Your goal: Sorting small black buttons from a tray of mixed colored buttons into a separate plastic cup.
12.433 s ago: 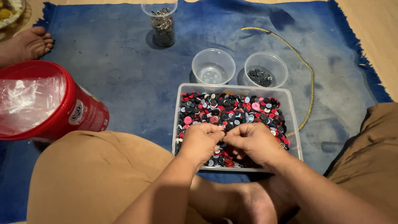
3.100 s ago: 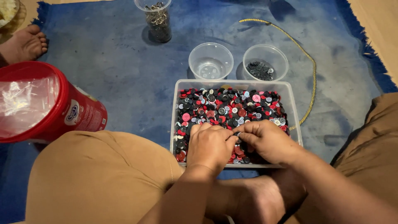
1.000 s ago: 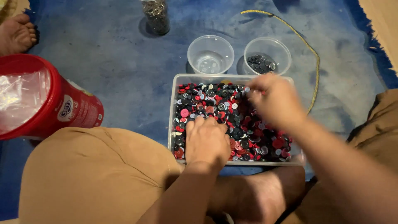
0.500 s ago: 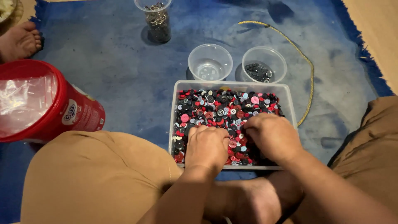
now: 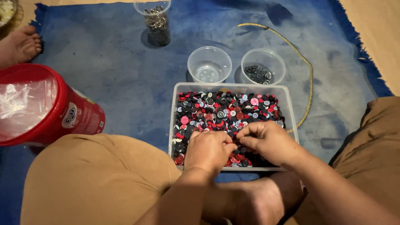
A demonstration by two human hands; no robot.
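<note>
— How were the hands set?

— Both were down in the clear plastic tray (image 5: 287, 98), over its near half. The left hand (image 5: 208, 151) was curled loosely, knuckles up, its fingers bent down onto the buttons (image 5: 225, 110). The right hand (image 5: 268, 139) sat just beside it, fingertips drawn together toward the left thumb, nearly touching. Whether a button sat in that pinch I could not tell; the fingers hid it.

— And the buttons themselves?

— Small flat discs, mostly red and black, some pink, grey and pale blue, heaped to fill the tray from wall to wall. The tray was rectangular, with rounded corners and thin see-through walls.

— What lay beyond it?

— Two round clear cups stood just past the far wall. The left cup (image 5: 209, 63) looked nearly bare; the right cup (image 5: 263, 66) held a small layer of dark buttons. Farther off stood a tall clear tumbler (image 5: 153, 21) of metal rings. A yellow cord (image 5: 306, 68) curved round the right side, close to the tray's corner.

— Any room to move?

— A mottled blue rug (image 5: 112, 71) with a fringed edge lay open to the left of the tray. A red bucket (image 5: 62, 116) with a plastic liner rested on its side near the left knee. Someone's bare foot (image 5: 18, 46) rested at the rug's far left edge.
</note>
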